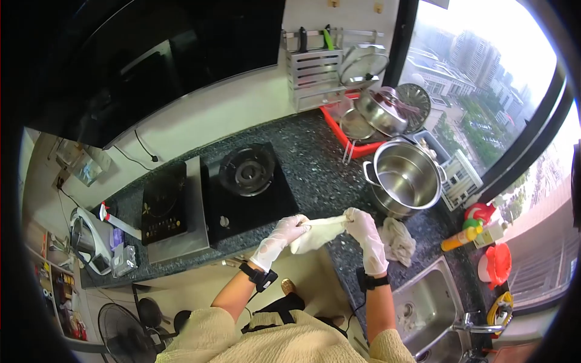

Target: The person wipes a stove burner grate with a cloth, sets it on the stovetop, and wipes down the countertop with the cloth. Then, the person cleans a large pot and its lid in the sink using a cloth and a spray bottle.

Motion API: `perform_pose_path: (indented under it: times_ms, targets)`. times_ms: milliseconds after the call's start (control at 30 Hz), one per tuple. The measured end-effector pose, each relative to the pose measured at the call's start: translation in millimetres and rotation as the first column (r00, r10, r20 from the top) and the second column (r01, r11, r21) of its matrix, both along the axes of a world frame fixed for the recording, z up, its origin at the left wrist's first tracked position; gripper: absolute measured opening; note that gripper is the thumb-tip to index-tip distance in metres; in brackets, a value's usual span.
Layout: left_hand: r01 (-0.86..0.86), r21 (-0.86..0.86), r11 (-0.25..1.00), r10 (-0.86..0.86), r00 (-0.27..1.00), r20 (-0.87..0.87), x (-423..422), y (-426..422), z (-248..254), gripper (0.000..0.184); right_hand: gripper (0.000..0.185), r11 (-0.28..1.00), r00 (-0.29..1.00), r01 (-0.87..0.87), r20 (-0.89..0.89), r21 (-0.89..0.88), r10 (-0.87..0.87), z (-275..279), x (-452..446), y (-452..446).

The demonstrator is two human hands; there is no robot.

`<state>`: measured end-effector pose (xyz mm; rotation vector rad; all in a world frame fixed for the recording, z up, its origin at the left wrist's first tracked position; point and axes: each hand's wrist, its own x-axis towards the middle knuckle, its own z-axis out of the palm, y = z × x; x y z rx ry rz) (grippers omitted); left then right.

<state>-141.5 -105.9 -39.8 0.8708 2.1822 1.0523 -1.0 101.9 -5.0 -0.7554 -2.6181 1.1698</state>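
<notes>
Both hands I see from here wear thin whitish gloves, and a white cloth [316,236] is stretched between them, its lower part sagging. My left hand [287,235] has its fingers closed on one end; my right hand [365,232] pinches the other. The cloth hangs in the air by the front edge of the dark speckled worktop [324,181]. Each wrist carries a black strap, the left strap [262,278] bearing a bulky dark module.

Just right of my right hand, a crumpled pale rag [397,241] lies on the worktop. Below and right of that hand is the stainless-steel sink [440,275], with its faucet [484,328] at the far right side.

Ahead of my right hand, near the rag, stands a large stainless-steel pot [407,175], upright and open-topped. Ahead and left of my left hand is a black gas hob with a round burner [247,171]; farther left sits a black induction cooker [164,209].

Well to the right of both hands, an orange bottle [461,239] stands past the sink. Farther ahead, beyond the pot, a red tray [334,128] holds a strainer and other metal cookware, with a slatted knife rack [313,72] on the wall behind.
</notes>
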Motion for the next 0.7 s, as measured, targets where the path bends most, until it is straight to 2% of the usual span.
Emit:
perform_pose_path:
  times_ms: [33,67,133,167,200,233,267,300,333,400,433,467,533,567,600,700]
  targets:
    - [-0.100,0.028,0.995,0.101,0.994,-0.029,-15,1,-5,0.022,0.022,0.998,1.000,-0.009,-0.016,0.066,0.010,-12,-28,3]
    - [-0.167,0.029,0.986,0.168,0.984,-0.051,-34,4,-17,0.023,0.019,0.999,0.996,0.014,-0.087,0.050,-0.010,-24,-57,6]
    - [-0.275,0.077,0.958,0.285,0.942,-0.178,-67,6,-30,0.025,0.019,0.986,0.986,0.008,-0.167,0.167,0.020,-38,-114,4]
    - [-0.267,-0.011,0.964,0.261,0.950,-0.170,-82,4,-33,0.036,0.023,0.997,0.982,0.012,-0.189,0.079,0.003,-52,-140,3]
    - [-0.260,-0.026,0.965,0.242,0.925,-0.293,-91,-2,-51,0.040,0.027,1.000,0.978,0.015,-0.207,-0.011,-0.017,-74,-165,2]
    - [-0.254,-0.042,0.966,0.215,0.886,-0.412,-99,-9,-81,0.044,0.044,0.971,0.972,0.137,-0.216,0.194,-0.094,-99,-181,-9]
    - [-0.247,-0.058,0.967,0.180,0.832,-0.525,-108,-13,-98,0.049,0.062,0.946,0.995,0.095,-0.019,0.310,-0.094,-106,-189,-22]
    - [-0.170,-0.288,0.942,0.057,0.930,-0.363,-102,-20,-67,0.060,0.069,0.928,0.997,-0.018,0.072,0.372,-0.009,-115,-193,-35]
    - [-0.170,-0.164,0.972,0.076,0.883,-0.464,-96,-35,-93,0.059,0.077,0.897,0.983,-0.135,0.167,0.421,0.070,-123,-196,-46]
    - [-0.104,-0.097,0.990,0.059,0.920,-0.389,-77,-64,-95,0.047,0.086,0.846,0.956,-0.278,0.219,0.454,0.196,-136,-193,-72]
    - [-0.070,-0.036,0.997,0.056,0.952,-0.300,-69,-81,-104,0.046,0.083,0.846,0.976,-0.217,0.098,0.487,0.194,-162,-192,-79]
    - [-0.069,-0.028,0.997,0.062,0.975,-0.212,-60,-97,-110,0.043,0.080,0.838,0.959,-0.278,0.186,0.470,0.214,-166,-195,-83]
    - [-0.073,-0.065,0.995,0.076,0.996,0.047,-46,-124,-88,0.037,0.074,0.815,0.902,-0.397,0.346,0.422,0.260,-162,-205,-88]
    - [-0.028,-0.208,0.978,0.050,0.994,0.101,-45,-134,-87,0.036,0.064,0.815,0.902,-0.382,0.368,0.436,0.226,-156,-214,-90]
    - [-0.078,-0.151,0.985,0.101,0.984,0.148,-39,-146,-95,0.035,0.062,0.826,0.918,-0.358,0.326,0.436,0.226,-160,-225,-88]
    - [-0.130,-0.207,0.970,0.179,0.954,0.239,-39,-156,-82,0.034,0.055,0.839,0.949,-0.297,0.238,0.456,0.206,-183,-268,-75]
